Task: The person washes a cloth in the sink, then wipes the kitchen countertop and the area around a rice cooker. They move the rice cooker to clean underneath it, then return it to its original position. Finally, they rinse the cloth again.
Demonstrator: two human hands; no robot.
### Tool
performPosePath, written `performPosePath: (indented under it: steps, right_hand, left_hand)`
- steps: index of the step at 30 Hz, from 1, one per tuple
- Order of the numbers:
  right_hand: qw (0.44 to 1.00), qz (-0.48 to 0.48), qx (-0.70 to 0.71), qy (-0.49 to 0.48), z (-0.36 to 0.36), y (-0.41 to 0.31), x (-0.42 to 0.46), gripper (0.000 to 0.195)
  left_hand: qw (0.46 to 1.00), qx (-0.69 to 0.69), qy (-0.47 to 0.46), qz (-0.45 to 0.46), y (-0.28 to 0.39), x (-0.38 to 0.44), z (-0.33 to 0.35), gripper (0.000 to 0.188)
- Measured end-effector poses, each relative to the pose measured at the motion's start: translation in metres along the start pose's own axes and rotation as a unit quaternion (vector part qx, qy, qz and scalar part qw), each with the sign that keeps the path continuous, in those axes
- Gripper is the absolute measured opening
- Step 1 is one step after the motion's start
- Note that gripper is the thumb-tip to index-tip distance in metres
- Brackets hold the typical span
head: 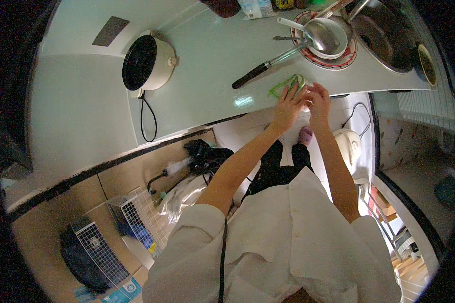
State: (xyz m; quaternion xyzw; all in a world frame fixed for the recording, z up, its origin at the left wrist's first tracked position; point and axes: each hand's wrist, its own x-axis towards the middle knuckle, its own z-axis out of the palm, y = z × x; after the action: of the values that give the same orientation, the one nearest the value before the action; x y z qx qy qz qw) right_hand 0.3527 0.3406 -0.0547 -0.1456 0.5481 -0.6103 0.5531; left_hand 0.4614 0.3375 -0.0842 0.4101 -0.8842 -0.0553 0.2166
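My left hand [287,110] reaches over the front edge of the countertop [208,75], its fingers spread across a small green-and-white item [298,80]. Thin green strands trail from that item to the left on the counter; its exact kind is unclear. Beside it my right hand [319,106] has bent fingers, their tips meeting those of the left hand. What lies between the fingertips is hidden. Just beyond the hands is a ladle [280,57] with a black handle, its metal bowl resting over a white bowl [341,47] on a red-rimmed plate [350,62].
A sink [383,34] lies at the far right, with a cup-like container [426,64] by it. An electric pot [161,62] with a looped black cord stands at left. A plastic packet [257,7] is at the back. Below the counter are wire baskets [102,246] and a cream appliance [347,146].
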Motion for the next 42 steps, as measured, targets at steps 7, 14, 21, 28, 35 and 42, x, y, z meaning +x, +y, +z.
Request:
performPosePath:
  steps: [7,14,21,28,35,42]
  right_hand:
    - [0.997,0.018,-0.07,-0.018,-0.022,-0.014,-0.024,0.034]
    - [0.822,-0.241,-0.445,-0.26,0.012,0.029,-0.033,0.029]
    - [0.548,-0.294,-0.707,-0.336,0.08,0.033,-0.065,0.043]
    - [0.563,-0.38,-0.676,-0.284,0.065,0.044,-0.069,0.036]
    - [0.721,-0.338,-0.546,-0.261,0.038,0.025,-0.062,0.036]
    - [0.825,-0.198,-0.507,-0.155,-0.034,-0.008,-0.074,0.034]
  left_hand:
    - [0.982,-0.01,-0.024,-0.189,-0.118,-0.161,-0.081,0.038]
    - [0.888,-0.01,0.099,-0.449,-0.22,-0.298,-0.185,0.04]
    - [0.845,-0.038,0.082,-0.527,-0.18,-0.237,-0.183,0.04]
    - [0.932,0.041,0.016,-0.361,-0.183,-0.166,-0.148,0.04]
    - [0.985,-0.027,-0.1,-0.135,-0.216,0.0,-0.087,0.043]
    - [0.99,0.071,-0.116,-0.044,-0.174,0.132,-0.049,0.039]
